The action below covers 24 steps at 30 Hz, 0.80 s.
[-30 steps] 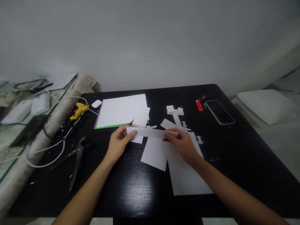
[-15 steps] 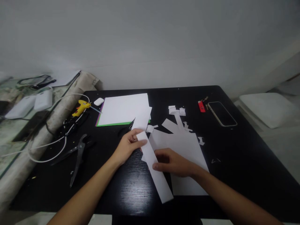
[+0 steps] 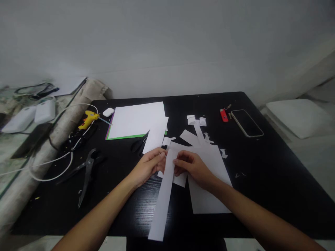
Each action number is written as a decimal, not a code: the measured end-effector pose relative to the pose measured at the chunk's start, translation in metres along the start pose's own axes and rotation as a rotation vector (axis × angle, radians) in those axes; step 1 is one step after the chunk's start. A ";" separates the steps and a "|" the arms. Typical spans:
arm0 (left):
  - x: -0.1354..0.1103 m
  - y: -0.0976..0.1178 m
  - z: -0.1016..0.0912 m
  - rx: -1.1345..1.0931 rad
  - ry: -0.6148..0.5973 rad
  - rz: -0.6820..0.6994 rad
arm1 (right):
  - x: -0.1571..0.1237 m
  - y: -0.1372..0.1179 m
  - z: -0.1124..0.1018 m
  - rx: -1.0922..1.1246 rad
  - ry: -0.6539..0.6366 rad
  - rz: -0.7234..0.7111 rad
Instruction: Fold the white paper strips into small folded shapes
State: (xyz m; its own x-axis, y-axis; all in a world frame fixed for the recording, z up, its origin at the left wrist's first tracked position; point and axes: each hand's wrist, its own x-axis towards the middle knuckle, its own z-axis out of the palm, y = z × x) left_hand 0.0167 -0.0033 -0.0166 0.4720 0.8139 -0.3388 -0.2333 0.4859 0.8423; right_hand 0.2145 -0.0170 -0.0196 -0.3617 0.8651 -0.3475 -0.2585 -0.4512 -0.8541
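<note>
A long white paper strip (image 3: 162, 205) hangs between my hands, its lower end reaching toward the front edge of the table. My right hand (image 3: 193, 169) pinches the strip's right edge near the top, thumb against index finger. At the upper left edge is my left hand (image 3: 149, 165), closed, with thumb and fingers at the strip and some fingertips hidden behind it. Under and behind my right hand lies a large white paper sheet (image 3: 209, 198). Another cut paper piece (image 3: 155, 136) lies just beyond my left hand.
Black-handled scissors (image 3: 136, 145) lie partly under paper. Pliers (image 3: 89, 165), a yellow glue gun (image 3: 89, 119) and a looping white cable (image 3: 72, 164) are on the left. Folded paper pieces (image 3: 196, 120) sit at the back. A red lighter (image 3: 223, 115) and phone (image 3: 246, 123) lie right.
The strip has swung so its lower end points down and left instead of down and right. My right hand has moved up to its top end, close to my left hand.
</note>
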 end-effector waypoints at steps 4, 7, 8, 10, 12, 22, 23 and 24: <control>0.000 -0.005 0.003 0.081 0.012 -0.008 | 0.001 0.000 0.001 0.028 0.054 -0.012; 0.000 -0.008 0.004 0.139 0.022 -0.011 | 0.000 0.000 0.002 0.022 0.069 -0.029; 0.000 -0.008 0.004 0.153 0.023 -0.013 | 0.000 0.001 0.002 0.017 0.072 -0.035; 0.000 -0.010 0.003 0.169 0.020 -0.026 | 0.001 0.002 0.002 0.011 0.081 -0.049; -0.001 -0.010 0.003 0.174 0.019 -0.041 | 0.001 0.003 0.003 0.002 0.081 -0.057; -0.005 -0.008 0.009 0.118 -0.043 -0.072 | 0.001 0.010 0.002 -0.059 0.087 -0.197; -0.005 -0.008 0.009 0.112 -0.040 -0.076 | 0.001 0.010 0.002 -0.058 0.085 -0.203; -0.006 -0.008 0.009 0.105 -0.038 -0.081 | 0.000 0.009 0.002 -0.058 0.084 -0.207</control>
State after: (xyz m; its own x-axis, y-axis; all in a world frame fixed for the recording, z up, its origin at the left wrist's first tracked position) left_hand 0.0237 -0.0145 -0.0172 0.5178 0.7596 -0.3935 -0.1039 0.5124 0.8525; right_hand 0.2098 -0.0215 -0.0267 -0.2295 0.9542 -0.1920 -0.2669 -0.2514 -0.9304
